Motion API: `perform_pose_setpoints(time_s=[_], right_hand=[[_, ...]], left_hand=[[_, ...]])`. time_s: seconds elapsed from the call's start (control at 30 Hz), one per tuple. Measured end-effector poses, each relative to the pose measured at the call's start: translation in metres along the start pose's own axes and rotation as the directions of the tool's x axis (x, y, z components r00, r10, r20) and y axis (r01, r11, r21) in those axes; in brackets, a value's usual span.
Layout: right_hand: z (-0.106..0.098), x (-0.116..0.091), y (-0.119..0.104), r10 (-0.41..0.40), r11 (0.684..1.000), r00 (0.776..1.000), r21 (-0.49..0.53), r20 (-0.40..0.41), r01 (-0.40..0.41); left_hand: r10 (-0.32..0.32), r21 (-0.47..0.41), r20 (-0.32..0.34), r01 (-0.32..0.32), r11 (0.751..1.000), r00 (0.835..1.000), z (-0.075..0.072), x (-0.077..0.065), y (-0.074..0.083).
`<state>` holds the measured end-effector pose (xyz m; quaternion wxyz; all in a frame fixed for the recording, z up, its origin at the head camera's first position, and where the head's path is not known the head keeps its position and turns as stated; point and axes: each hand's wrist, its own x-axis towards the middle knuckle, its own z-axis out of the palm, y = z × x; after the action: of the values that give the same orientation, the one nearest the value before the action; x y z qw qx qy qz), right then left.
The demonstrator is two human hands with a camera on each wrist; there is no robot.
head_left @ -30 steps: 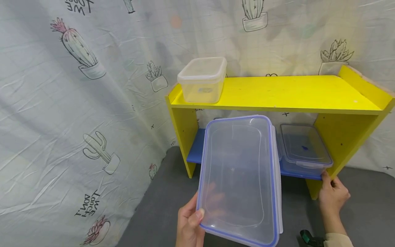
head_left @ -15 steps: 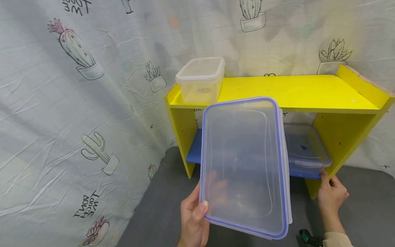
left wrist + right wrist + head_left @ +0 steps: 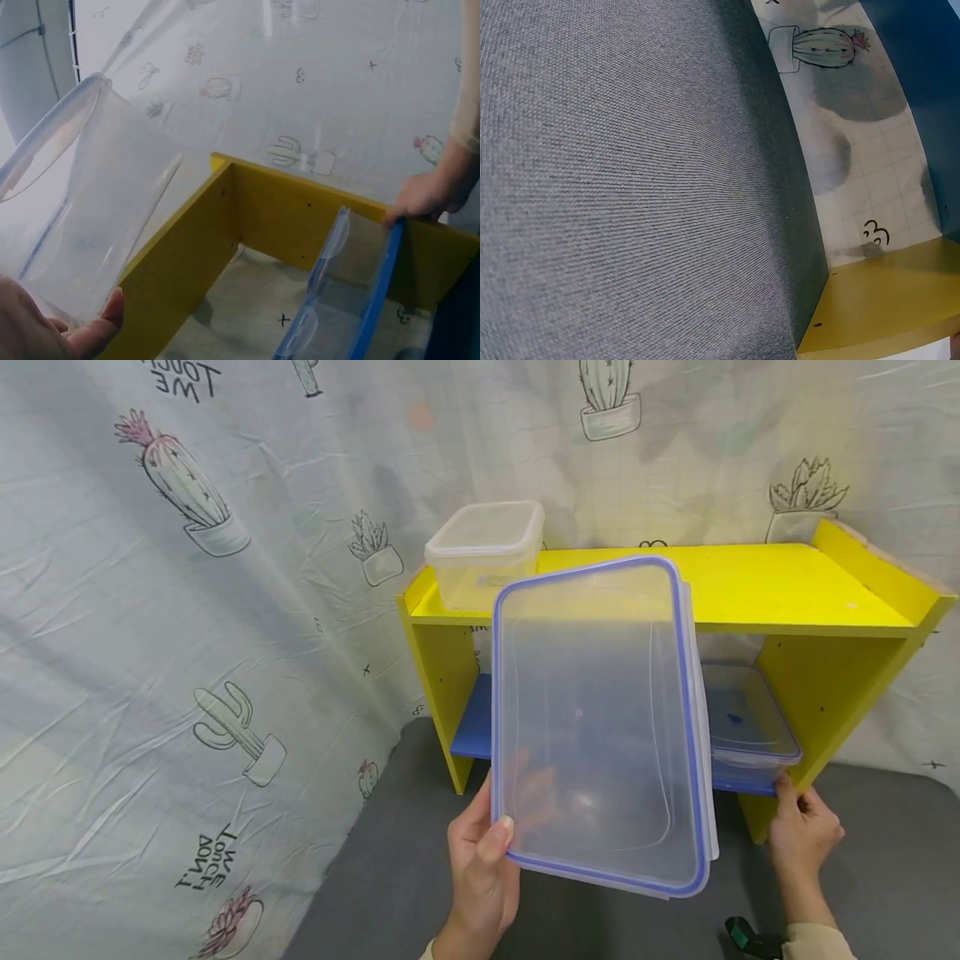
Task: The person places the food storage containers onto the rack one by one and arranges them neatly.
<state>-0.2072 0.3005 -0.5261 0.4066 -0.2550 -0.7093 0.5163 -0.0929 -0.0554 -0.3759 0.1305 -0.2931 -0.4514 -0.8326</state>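
Observation:
In the head view my left hand (image 3: 480,868) grips a large clear plastic food container (image 3: 592,718) with a blue-edged lid by its lower left corner, thumb on the front. The container is tilted up in front of a yellow shelf unit (image 3: 750,581) and hides part of it. In the left wrist view the left-hand fingers (image 3: 97,330) curl under the container (image 3: 112,180). My right hand (image 3: 806,831) pinches the shelf unit's right side, where the blue lower shelf (image 3: 750,782) meets the upright. That hand is almost wholly out of the right wrist view.
A smaller lidded clear container (image 3: 483,556) stands at the left end of the top shelf. Another lidded clear container (image 3: 750,718) sits at the right of the blue shelf. The unit stands on a grey surface (image 3: 390,877), before a cactus-print curtain (image 3: 300,568).
My left hand has lifted the large container up and slightly to the right, so its top edge now overlaps the yellow top shelf. The right hand keeps its hold.

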Motion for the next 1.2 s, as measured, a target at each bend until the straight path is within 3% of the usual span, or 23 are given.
perform_pose_setpoints(time_s=[0.43,0.73,0.97,1.2], right_hand=[[0.000,-0.001,0.000,0.021,1.000,1.000,-0.006,0.004,-0.021],[0.001,0.000,0.002,0.011,1.000,1.000,0.001,-0.007,-0.011],[0.000,0.003,0.003,0.028,1.000,0.999,0.009,0.016,-0.028],[-0.001,0.005,0.005,0.043,0.999,0.998,0.020,0.042,-0.044]], left_hand=[[0.126,0.129,0.011,-0.127,0.983,0.992,0.009,0.015,-0.001],[0.030,0.218,-0.059,-0.016,0.976,0.998,0.017,0.031,0.014],[-0.090,0.223,-0.153,0.123,0.967,0.984,0.026,0.052,0.022],[-0.092,0.228,-0.131,0.121,0.966,0.987,0.030,0.074,0.020]])
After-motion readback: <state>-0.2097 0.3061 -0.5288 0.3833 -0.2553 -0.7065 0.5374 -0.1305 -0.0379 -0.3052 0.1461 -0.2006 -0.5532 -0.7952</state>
